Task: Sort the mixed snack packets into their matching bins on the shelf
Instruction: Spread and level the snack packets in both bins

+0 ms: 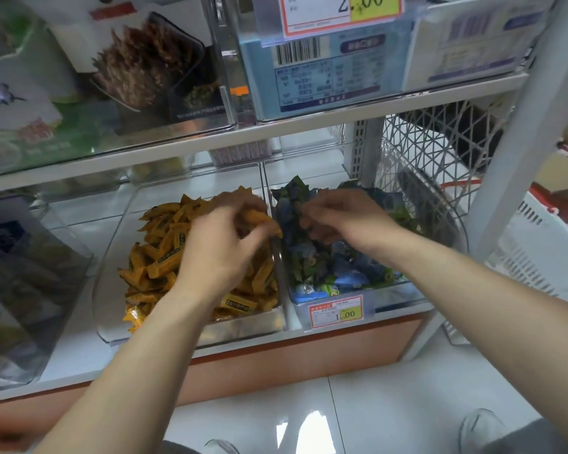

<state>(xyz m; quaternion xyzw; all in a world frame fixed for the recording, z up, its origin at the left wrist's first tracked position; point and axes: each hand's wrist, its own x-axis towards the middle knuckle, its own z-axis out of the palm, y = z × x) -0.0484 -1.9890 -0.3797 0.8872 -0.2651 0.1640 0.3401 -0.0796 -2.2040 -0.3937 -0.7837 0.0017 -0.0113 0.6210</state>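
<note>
Left hand (223,247): over the pile of orange stick-shaped snack packets (164,257). Fingers are curled, and thumb and fingertips pinch a few of those packets at the hand's 1 o'clock edge. Motion blur; count not readable. The pile fills the left clear plastic bin (184,332), which stands on the white bottom shelf (79,362).

Right hand (341,221): at 3 o'clock of the left hand, near it, not touching. Fingers are bent down into the heap of blue and green snack packets (341,273). Blurred; cannot tell whether anything is gripped. One dark blue-green packet (295,191) sticks up at 11 o'clock of this hand. The heap lies in the right clear plastic bin (394,301), directly beside the left bin on its 3 o'clock side.

Red-and-yellow price tag reading 1.00 (336,311): on the front wall of the right bin, at 6 o'clock of the right hand.

White lattice wire basket (440,142): at 1 o'clock of the right hand, behind the right bin.

White slotted plastic basket (538,253): at 3 o'clock, beyond the grey shelf post (512,158).

At 12 o'clock, an upper shelf board (210,142) carries clear boxes of packaged goods and a larger price tag reading 2.00 (341,11).

At 6 o'clock, glossy white floor tiles (358,414).
</note>
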